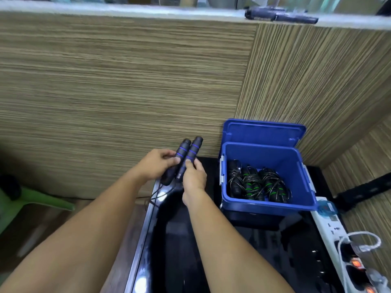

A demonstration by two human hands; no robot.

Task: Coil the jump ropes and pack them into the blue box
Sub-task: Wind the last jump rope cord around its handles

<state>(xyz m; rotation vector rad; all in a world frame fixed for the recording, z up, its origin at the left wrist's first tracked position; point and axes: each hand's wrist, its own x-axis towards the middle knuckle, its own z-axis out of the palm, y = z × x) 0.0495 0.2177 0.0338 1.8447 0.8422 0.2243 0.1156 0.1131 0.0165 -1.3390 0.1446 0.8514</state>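
Note:
Two black jump rope handles with blue rings [188, 154] are held side by side, pointing up and away from me. My left hand [155, 164] grips the left handle and my right hand [193, 176] grips the right one. Their thin black cord [157, 194] hangs down from the handles over the table's left edge. To the right stands the blue box [268, 203] with its lid [264, 130] tipped open at the back. Inside lie several coiled jump ropes with green-ringed handles [257, 183].
The box stands on a glossy black table [182, 240] with a metal left edge. A white power strip [338, 235] with plugged cables lies at the right. Wood-grain walls rise behind. Another black jump rope [281, 16] lies on the high ledge. A green chair [31, 199] stands at left.

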